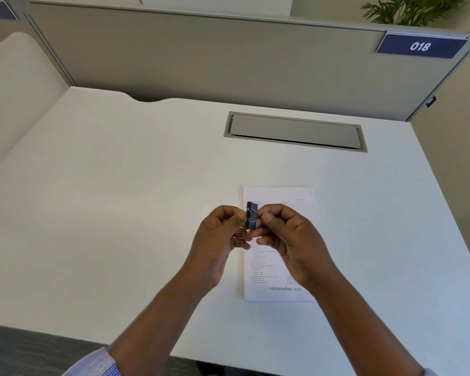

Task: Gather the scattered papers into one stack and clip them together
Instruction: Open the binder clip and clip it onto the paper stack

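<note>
Black binder clip pinched between my left hand and right hand, held above the stacked papers on the white bench.

Place: an office cubicle.
Evidence: grey partition panels are enclosing a white desk; a numbered "018" plate is hanging above it.

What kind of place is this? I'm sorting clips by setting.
Most likely an office cubicle: a white desk enclosed by grey fabric partition walls, a blue number plate reading 018, and a grey cable-access flap set into the desktop.
</note>
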